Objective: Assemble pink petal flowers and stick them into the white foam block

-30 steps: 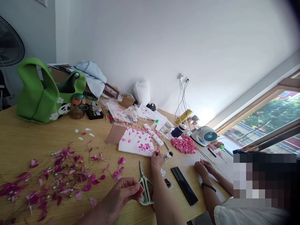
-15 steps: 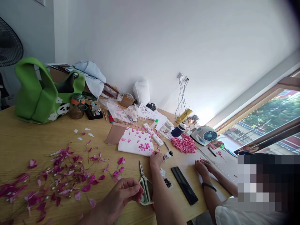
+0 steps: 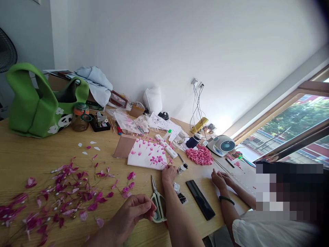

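White paper card [image 3: 145,158], light and easily bent, with fragile pink petals [image 3: 157,160], lies at eleven o'clock from the right hand [image 3: 168,174], whose fingers [image 3: 164,170] touch its edge, grasp unclear; the left hand [image 3: 135,207] curls closed beside green-handled scissors [image 3: 157,203] at three o'clock.

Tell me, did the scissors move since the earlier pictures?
No, the scissors lie in the same spot beside the long black bar; only the whole view shifted a little.

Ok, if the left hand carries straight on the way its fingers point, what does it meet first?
Most likely the green-handled scissors lying on the table, just beyond the fingertips of the left hand. Depth is unclear, so the gap may be very small.
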Action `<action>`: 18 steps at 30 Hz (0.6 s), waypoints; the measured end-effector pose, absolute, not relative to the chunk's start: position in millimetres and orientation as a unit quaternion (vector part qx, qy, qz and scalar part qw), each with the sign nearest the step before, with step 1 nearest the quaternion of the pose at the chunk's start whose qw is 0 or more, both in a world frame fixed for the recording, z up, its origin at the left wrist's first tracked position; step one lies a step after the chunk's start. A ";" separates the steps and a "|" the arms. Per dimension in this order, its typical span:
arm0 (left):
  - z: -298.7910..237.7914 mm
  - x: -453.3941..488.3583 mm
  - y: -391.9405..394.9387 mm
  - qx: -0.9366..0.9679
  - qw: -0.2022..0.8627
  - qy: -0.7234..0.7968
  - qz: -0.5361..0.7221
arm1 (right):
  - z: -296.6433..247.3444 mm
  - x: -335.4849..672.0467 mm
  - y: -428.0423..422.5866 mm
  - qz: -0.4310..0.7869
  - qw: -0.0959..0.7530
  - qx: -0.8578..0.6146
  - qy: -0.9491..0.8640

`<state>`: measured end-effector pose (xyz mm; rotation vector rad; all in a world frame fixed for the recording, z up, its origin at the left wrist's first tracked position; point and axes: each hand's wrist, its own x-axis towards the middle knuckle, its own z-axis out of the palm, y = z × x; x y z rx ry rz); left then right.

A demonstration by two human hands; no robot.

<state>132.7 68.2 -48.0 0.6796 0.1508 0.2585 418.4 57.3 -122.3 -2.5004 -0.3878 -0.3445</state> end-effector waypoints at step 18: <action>-47.1 131.8 67.8 0.334 0.932 0.067 0.124 | -122.5 420.3 57.4 -0.108 0.298 -0.937 -0.143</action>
